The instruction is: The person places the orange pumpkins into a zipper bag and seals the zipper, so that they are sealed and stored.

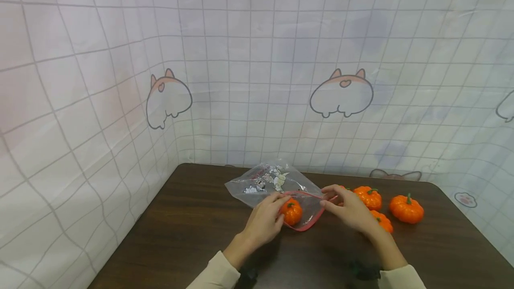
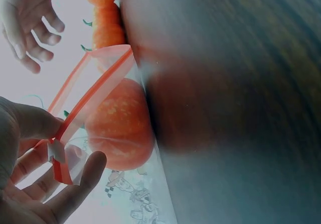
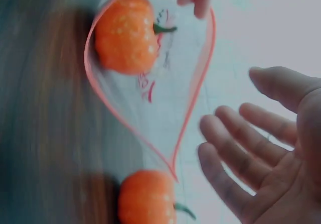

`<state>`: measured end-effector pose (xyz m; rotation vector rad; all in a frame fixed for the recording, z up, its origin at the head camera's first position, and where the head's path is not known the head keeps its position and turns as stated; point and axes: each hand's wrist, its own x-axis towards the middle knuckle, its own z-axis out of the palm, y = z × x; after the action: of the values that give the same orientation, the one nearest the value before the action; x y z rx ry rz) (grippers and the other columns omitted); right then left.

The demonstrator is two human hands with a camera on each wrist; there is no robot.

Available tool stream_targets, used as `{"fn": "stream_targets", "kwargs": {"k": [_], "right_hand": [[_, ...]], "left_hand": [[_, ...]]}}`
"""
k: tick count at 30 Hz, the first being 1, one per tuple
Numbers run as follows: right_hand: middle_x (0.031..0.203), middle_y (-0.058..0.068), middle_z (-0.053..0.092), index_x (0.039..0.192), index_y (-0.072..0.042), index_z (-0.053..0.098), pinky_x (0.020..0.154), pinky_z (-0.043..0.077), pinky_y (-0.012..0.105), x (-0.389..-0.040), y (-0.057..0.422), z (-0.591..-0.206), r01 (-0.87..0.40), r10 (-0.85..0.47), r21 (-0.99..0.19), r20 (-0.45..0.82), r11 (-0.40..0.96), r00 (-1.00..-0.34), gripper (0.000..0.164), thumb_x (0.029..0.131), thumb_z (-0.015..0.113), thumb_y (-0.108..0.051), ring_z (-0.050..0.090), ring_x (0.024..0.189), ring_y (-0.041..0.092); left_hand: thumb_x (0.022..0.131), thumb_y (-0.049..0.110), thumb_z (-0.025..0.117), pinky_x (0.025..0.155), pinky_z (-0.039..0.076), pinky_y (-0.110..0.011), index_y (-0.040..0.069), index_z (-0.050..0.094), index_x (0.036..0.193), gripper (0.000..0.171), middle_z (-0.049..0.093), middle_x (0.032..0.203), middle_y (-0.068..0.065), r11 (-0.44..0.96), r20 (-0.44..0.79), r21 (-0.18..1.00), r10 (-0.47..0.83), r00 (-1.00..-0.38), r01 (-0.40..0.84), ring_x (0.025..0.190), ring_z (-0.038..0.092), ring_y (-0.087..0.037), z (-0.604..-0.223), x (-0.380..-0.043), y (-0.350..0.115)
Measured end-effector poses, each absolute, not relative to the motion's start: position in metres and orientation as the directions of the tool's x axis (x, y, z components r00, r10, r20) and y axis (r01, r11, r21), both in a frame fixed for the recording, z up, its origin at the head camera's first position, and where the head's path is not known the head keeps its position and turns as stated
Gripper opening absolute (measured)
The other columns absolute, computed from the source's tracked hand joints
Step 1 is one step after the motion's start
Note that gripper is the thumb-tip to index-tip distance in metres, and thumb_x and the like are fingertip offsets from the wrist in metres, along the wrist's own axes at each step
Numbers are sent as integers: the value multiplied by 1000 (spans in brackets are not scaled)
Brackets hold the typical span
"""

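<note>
A clear zip bag (image 1: 257, 186) with printed cartoon figures and a red-edged mouth lies on the table, its mouth spread. One small orange pumpkin (image 1: 292, 212) sits just inside the mouth, its green stem showing in the right wrist view. My left hand (image 1: 263, 217) pinches the red rim beside the white slider (image 2: 56, 151), thumb against fingers. Near the bag's right corner is my right hand (image 1: 347, 206). In the right wrist view its fingers (image 3: 251, 143) are spread, apart from the bag and holding nothing.
Several more pumpkins stand to the right, partly behind my right hand; the rightmost pumpkin (image 1: 406, 208) sits a little apart. The dark wooden table (image 1: 192, 226) meets a patterned cloth wall (image 1: 257, 79) at the back and sides.
</note>
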<state>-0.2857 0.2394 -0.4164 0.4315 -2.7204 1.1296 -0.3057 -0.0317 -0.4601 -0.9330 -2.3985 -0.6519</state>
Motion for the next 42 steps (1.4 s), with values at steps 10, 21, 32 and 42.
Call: {"fn": "stream_targets", "kwargs": {"k": [10, 21, 32, 42], "right_hand": [[119, 6, 69, 125, -13, 65, 83, 54, 30, -263, 282, -414, -332, -90, -579, 406, 745, -909, 30, 99, 67, -29, 62, 100, 15], [128, 15, 63, 131, -8, 60, 73, 51, 22, -245, 325, -427, -204, 30, -610, 350, 766, -936, 43, 99, 66, -37, 60, 93, 5], [134, 22, 59, 136, -1, 54, 81, 51, 18, -245, 353, -444, -169, 26, -626, 289, 761, -957, 56, 96, 72, -35, 59, 114, 23], [134, 31, 52, 139, 8, 46, 79, 50, 22, -248, 368, -464, -187, -48, -633, 230, 751, -972, 64, 93, 75, -26, 59, 115, 44]], "left_hand": [[85, 7, 74, 90, 58, -36, 10, 67, 135, 50, 67, 124, -3, 664, 581, 252, 478, -659, 704, 109, 67, -19, -457, -306, -31], [85, 7, 75, 82, 58, -34, 9, 67, 134, 49, 67, 119, -4, 661, 589, 265, 465, -661, 702, 101, 67, -19, -455, -307, -32], [84, 6, 76, 73, 55, -30, 9, 68, 133, 50, 67, 118, -3, 658, 605, 262, 458, -651, 706, 94, 67, -18, -455, -306, -33], [84, 6, 76, 79, 57, -32, 9, 68, 133, 49, 67, 118, -3, 659, 595, 268, 460, -659, 702, 98, 68, -19, -457, -307, -32]]}}
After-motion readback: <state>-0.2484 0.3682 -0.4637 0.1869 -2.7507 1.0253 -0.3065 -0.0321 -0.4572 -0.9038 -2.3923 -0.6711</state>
